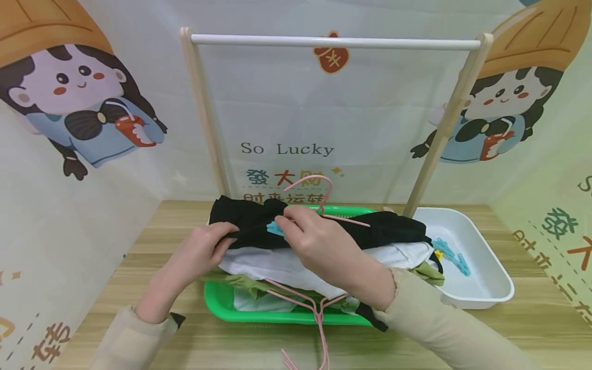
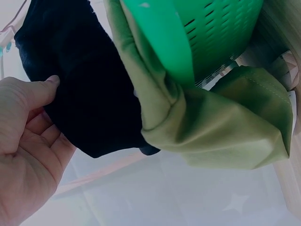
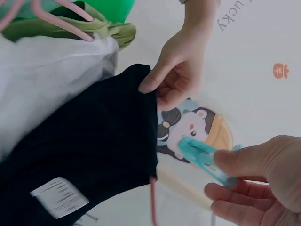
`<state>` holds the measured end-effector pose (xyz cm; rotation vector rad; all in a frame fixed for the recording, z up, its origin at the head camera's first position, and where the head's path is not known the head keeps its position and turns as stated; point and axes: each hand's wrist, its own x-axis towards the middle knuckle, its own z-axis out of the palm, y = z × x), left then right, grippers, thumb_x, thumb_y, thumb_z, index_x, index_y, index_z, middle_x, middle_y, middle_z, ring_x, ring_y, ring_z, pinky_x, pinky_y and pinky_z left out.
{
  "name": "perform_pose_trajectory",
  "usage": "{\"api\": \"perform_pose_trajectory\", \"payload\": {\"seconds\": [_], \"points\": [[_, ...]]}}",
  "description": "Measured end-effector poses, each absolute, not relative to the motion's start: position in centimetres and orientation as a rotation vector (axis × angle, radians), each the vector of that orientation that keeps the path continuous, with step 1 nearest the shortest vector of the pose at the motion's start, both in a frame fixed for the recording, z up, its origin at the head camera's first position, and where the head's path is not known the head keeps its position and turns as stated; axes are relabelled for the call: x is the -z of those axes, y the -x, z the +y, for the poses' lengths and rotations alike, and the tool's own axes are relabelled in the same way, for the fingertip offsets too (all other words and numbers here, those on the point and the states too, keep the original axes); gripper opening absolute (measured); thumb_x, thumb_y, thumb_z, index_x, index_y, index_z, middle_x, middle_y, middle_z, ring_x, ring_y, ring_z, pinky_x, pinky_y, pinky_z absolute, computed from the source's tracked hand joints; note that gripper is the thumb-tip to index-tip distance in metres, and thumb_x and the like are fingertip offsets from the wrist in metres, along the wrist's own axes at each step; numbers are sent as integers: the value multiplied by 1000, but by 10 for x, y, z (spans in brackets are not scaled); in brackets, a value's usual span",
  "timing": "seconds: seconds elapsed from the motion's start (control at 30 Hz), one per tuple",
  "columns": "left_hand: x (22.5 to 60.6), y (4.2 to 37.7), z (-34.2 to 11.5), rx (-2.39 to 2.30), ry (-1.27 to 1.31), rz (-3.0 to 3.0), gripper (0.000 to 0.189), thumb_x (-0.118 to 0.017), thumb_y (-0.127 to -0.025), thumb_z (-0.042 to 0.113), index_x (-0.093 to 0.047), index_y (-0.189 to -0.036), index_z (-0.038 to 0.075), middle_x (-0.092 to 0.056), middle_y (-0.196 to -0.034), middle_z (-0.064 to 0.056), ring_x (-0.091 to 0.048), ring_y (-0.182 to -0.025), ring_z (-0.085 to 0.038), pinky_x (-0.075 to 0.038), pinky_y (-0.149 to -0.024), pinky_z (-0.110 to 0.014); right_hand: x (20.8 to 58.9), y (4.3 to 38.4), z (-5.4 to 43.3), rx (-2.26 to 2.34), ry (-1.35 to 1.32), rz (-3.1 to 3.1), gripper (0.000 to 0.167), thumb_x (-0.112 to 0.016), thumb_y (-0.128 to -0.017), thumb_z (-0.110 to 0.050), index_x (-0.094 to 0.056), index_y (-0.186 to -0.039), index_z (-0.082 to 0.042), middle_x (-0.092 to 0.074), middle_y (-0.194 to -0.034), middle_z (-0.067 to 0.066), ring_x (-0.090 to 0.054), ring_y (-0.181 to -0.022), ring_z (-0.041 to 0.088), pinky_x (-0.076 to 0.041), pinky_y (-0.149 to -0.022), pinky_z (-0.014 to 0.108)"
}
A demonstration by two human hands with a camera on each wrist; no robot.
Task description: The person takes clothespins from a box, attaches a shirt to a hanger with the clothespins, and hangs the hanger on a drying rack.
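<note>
A black garment point(image 1: 393, 228) lies on top of the pile, a pink hanger point(image 1: 344, 220) along its upper edge with the hook standing up. My left hand point(image 1: 205, 244) pinches the garment's edge between thumb and fingers, as the left wrist view shows at close range. My right hand point(image 1: 324, 246) holds a light blue clothespin point(image 3: 202, 160) between thumb and fingers. In the right wrist view the clothespin is apart from the black cloth, beside its edge. A white label point(image 3: 60, 197) shows on the garment.
Under the black garment, white cloth point(image 1: 259, 261) and green cloth point(image 2: 225, 127) cover a green basket point(image 1: 217, 303). Another pink hanger point(image 1: 319, 329) hangs over the basket's front. A white tray point(image 1: 490, 267) at right holds blue clothespins point(image 1: 460, 263). Behind stands a rack with a white rail point(image 1: 333, 42).
</note>
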<state>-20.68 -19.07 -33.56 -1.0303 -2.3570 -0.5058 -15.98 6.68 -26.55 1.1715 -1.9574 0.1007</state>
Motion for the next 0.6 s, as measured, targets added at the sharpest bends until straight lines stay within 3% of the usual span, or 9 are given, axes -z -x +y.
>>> {"api": "perform_pose_trajectory", "payload": {"seconds": [0.17, 0.37, 0.6], "points": [[333, 205, -190, 509, 1022, -2356, 16, -68, -78, -8, -64, -92, -3, -67, -86, -12, -63, -70, -20, -52, -60, -33, 263, 158, 51, 155, -1117, -1977, 16, -66, -81, 4, -65, -98, 4, -56, -94, 14, -56, -74, 22, -50, -59, 21], [330, 201, -188, 489, 1019, -2335, 18, -70, -76, -9, -64, -92, -2, -66, -86, -11, -63, -70, -20, -52, -59, -32, 268, 159, 38, 232, -1034, -2015, 4, -63, -81, 5, -63, -83, 1, -51, -81, 11, -46, -60, 17, -44, -47, 21], [330, 200, -187, 462, 1038, -2270, 19, -71, -74, -9, -63, -91, -3, -66, -86, -12, -63, -68, -22, -52, -58, -33, 267, 160, 32, 265, -1024, -2079, 10, -62, -84, 3, -62, -76, -3, -47, -76, 9, -42, -58, 17, -41, -46, 21]]}}
